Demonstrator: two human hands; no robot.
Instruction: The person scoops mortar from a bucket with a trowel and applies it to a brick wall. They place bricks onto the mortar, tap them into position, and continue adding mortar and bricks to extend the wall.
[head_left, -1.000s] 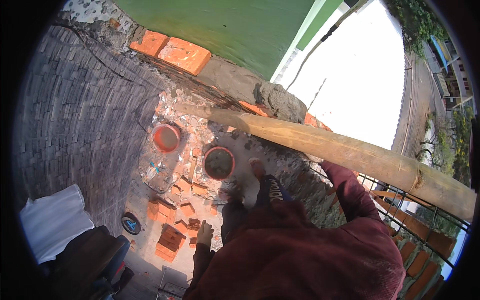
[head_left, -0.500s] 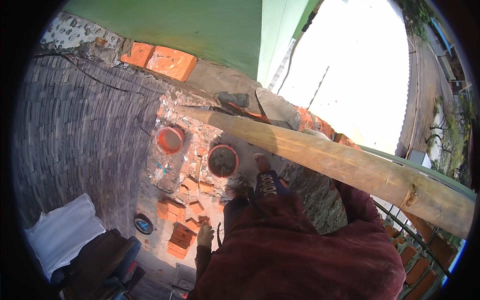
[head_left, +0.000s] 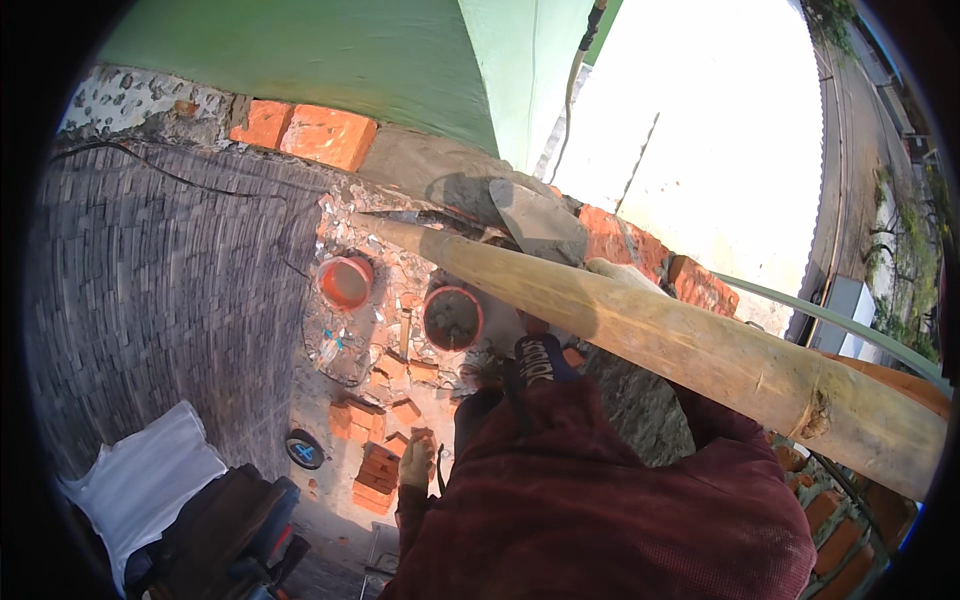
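My left hand (head_left: 414,464) hangs low beside my body, its fingers wrapped round a reddish brick (head_left: 425,440). On the far side of the thick bamboo pole, a trowel (head_left: 540,220) lies with its grey blade against the mortar (head_left: 425,165) on top of the low wall. My right hand (head_left: 622,272) shows only as a pale strip above the pole, at the trowel's handle end; the pole hides its fingers. Two orange bricks (head_left: 328,135) sit along the wall top to the left of the mortar, and more bricks (head_left: 622,240) lie right of the blade.
The bamboo pole (head_left: 690,335) crosses in front of me. Below stand a bucket of grey mortar (head_left: 452,320) and an orange bucket (head_left: 345,283), among rubble and stacked bricks (head_left: 375,475). A green wall (head_left: 300,50) rises behind; a white sack (head_left: 145,475) lies at lower left.
The trowel blade has turned from steeply tilted to flatter, showing more of its face. My left hand still has the brick, slightly higher. The view has shifted a little.
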